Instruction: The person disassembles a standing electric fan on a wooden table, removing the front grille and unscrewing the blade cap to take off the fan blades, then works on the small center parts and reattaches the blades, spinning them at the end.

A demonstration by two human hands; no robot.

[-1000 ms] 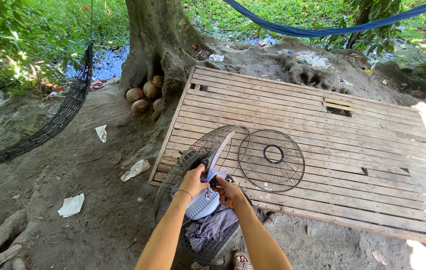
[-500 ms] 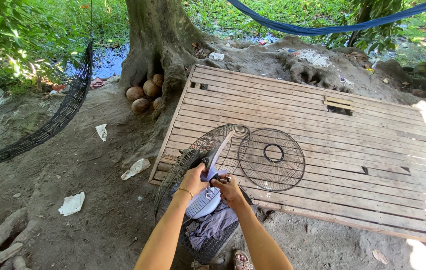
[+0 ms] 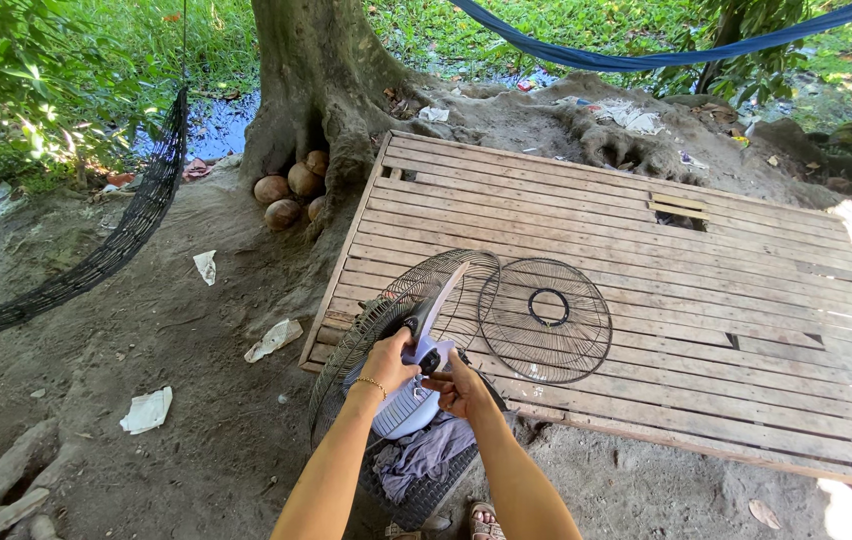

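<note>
Slatted wooden worktop (image 3: 646, 270) on bare dirt under a tree; at its near left corner both hands, left hand (image 3: 389, 362) and right hand (image 3: 458, 388), grip the fan (image 3: 416, 385), loose round grille (image 3: 544, 320) just beside.

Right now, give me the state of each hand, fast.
Left hand: closed on the fan blade near its hub.
Right hand: fingers curled at the hub's centre; what it grips cannot be told.
</note>
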